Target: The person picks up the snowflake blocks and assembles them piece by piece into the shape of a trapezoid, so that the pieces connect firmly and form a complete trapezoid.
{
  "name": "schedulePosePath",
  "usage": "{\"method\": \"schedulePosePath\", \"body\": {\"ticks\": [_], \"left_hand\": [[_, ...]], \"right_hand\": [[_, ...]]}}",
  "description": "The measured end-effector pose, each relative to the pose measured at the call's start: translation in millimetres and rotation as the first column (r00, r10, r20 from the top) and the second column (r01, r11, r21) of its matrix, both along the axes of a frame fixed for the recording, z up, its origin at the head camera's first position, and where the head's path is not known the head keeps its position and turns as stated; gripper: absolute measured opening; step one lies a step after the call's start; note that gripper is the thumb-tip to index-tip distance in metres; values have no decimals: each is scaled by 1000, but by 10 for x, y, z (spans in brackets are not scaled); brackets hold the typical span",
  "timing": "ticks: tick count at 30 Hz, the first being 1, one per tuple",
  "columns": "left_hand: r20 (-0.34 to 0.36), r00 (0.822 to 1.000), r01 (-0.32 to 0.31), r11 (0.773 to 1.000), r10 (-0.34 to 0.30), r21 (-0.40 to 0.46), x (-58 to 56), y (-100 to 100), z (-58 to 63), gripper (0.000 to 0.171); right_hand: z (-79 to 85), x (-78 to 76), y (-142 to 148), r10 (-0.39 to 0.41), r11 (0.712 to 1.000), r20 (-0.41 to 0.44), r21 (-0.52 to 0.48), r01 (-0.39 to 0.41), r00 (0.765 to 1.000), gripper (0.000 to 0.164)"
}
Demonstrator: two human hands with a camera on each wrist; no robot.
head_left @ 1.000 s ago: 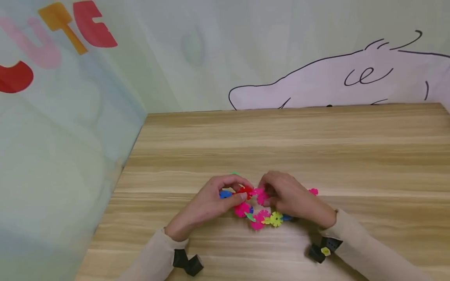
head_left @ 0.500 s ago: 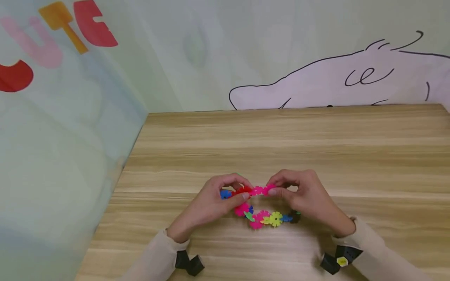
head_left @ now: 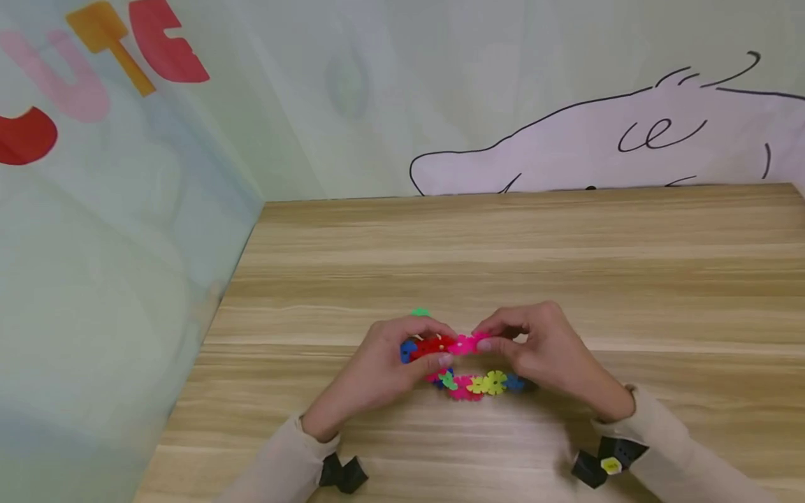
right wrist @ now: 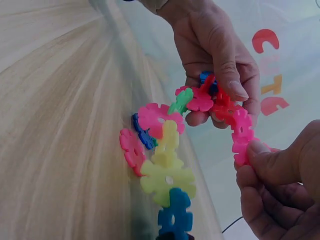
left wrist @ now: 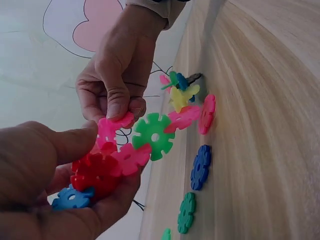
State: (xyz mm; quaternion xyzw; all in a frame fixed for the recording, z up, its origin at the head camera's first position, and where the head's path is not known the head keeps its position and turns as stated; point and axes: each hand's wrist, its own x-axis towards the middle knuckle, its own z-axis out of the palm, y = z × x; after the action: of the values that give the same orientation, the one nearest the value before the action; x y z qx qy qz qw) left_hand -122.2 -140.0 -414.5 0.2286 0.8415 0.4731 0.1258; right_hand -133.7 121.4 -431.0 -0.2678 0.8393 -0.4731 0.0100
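My left hand (head_left: pixel 383 363) grips the red flower-shaped plastic discs (left wrist: pixel 95 175) of a colourful interlocked chain, thumb on the near side. A blue disc (left wrist: pixel 72 198) pokes out beside its fingers. Right of it, my right hand (head_left: pixel 547 356) pinches the end of two joined pink discs (right wrist: pixel 242 127) between thumb and fingers. These pink discs meet the red ones between the hands. From the left hand the rest of the chain curves below, with a green disc (left wrist: pixel 154 136), a yellow disc (head_left: pixel 495 382) and a teal-blue disc (right wrist: pixel 175 215). Fingers hide part of the red discs.
Loose discs lie on the wooden table (head_left: pixel 534 258): a dark blue disc (left wrist: pixel 201 167), a green disc (left wrist: pixel 186 212) and a pink-red disc (left wrist: pixel 207 114). A printed wall (head_left: pixel 314 105) borders the table. Black cameras (head_left: pixel 342 474) sit on both wrists.
My right hand has shifted right and turned, drawing the pink discs into line with the red ones. My left hand has tilted slightly, and the lower chain has moved up a little.
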Motion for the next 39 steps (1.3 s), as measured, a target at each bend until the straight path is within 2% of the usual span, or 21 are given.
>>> {"method": "schedulePosePath", "body": {"ticks": [8, 14, 17, 20, 22, 25, 29, 32, 35, 39], "left_hand": [[11, 1000, -13, 998, 14, -62, -15, 2, 7, 30], [43, 998, 49, 993, -45, -110, -37, 0, -11, 35], [63, 997, 57, 993, -51, -99, -44, -5, -19, 34], [105, 994, 45, 997, -38, -64, -56, -19, -12, 33], [126, 991, 55, 998, -51, -22, -68, -37, -6, 32], [143, 983, 110, 993, -114, 31, -79, -70, 13, 29], [160, 969, 183, 981, -190, 59, -66, -95, 36, 26], [173, 964, 192, 979, -200, 63, -50, -86, 43, 26], [162, 970, 176, 983, -183, 55, -44, -63, 41, 26], [159, 977, 139, 990, -143, 38, -39, -54, 22, 26]], "right_hand": [[47, 2, -77, 2, 999, 44, 50, -4, 999, 12], [72, -22, -86, -14, 998, 68, 58, 10, 998, 17], [68, -7, -51, -5, 999, 55, 46, 3, 998, 22], [48, 28, 11, -24, 999, 16, 45, 23, 1000, 19], [21, 38, 48, -32, 997, -13, 74, 33, 999, 16], [-24, 16, 48, 18, 991, -9, 134, -17, 1000, 10], [-93, -37, -38, 160, 959, 16, 236, -160, 987, 3], [-134, -41, -95, 230, 926, 30, 302, -228, 973, 14], [-158, -14, -107, 235, 906, 40, 353, -234, 971, 21], [-169, 11, -80, 185, 910, 39, 371, -186, 982, 21]]}}
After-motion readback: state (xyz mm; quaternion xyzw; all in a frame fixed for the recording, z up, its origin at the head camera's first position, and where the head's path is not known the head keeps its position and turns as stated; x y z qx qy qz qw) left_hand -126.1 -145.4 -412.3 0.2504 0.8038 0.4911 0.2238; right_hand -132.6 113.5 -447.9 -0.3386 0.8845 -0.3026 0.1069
